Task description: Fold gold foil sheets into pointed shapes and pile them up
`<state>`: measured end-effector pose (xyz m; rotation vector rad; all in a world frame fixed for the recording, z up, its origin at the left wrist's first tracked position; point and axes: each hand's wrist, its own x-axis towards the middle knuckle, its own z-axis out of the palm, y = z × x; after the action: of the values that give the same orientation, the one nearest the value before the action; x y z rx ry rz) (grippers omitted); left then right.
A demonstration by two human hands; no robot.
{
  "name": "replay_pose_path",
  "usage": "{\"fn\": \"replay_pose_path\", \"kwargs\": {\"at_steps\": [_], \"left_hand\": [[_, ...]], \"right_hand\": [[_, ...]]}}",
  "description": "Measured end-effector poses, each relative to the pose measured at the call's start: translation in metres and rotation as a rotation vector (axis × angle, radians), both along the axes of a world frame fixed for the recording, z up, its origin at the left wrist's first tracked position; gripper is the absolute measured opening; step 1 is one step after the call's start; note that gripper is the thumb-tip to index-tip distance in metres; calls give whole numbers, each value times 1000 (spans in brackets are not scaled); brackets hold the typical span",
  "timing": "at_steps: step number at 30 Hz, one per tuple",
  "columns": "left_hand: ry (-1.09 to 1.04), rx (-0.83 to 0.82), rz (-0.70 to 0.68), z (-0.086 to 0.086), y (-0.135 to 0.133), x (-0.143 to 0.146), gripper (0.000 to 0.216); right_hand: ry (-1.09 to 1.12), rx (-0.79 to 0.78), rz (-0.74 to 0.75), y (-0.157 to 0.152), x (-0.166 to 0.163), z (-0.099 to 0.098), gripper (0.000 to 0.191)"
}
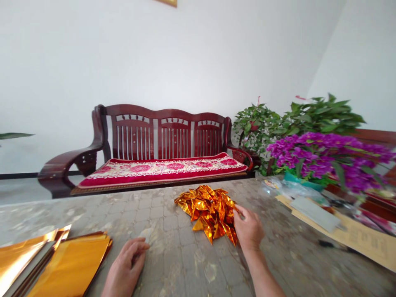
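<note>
A pile of folded, pointed pieces of shiny orange-gold foil paper (210,210) lies at mid-table. My right hand (249,229) is at the pile's right edge, thumb and fingers closed on a folded foil piece there. To the left of the pile, my left hand (128,264) rests low over the tabletop. Its fingers are loosely bent, with a gap between thumb and fingers and nothing seen in them. Beside it, at the lower left, is a stack of flat gold foil sheets (71,260). Another foil stack (20,258) lies farther left.
The patterned grey table (173,268) spans the foreground. On its right are purple flowers (328,156) in a teal pot (303,180), brown paper (365,235), a pale flat object (315,212), clear plastic (291,189) and a dark pen-like item (335,245). A wooden bench (176,136) stands behind.
</note>
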<state>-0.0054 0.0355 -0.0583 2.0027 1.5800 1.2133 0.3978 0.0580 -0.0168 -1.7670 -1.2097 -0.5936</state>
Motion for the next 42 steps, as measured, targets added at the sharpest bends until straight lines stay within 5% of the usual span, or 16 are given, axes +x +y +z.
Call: {"fn": "replay_pose_path", "kwargs": {"at_steps": [15, 22, 42], "left_hand": [[20, 16, -1, 3, -1, 1, 25], [4, 4, -12, 2, -1, 2, 23], [23, -10, -41, 0, -1, 1, 24]], "right_hand": [[-137, -126, -28, 22, 0, 32, 27], [-161, -171, 26, 35, -1, 26, 24], [94, -158, 32, 30, 19, 53, 26]]}}
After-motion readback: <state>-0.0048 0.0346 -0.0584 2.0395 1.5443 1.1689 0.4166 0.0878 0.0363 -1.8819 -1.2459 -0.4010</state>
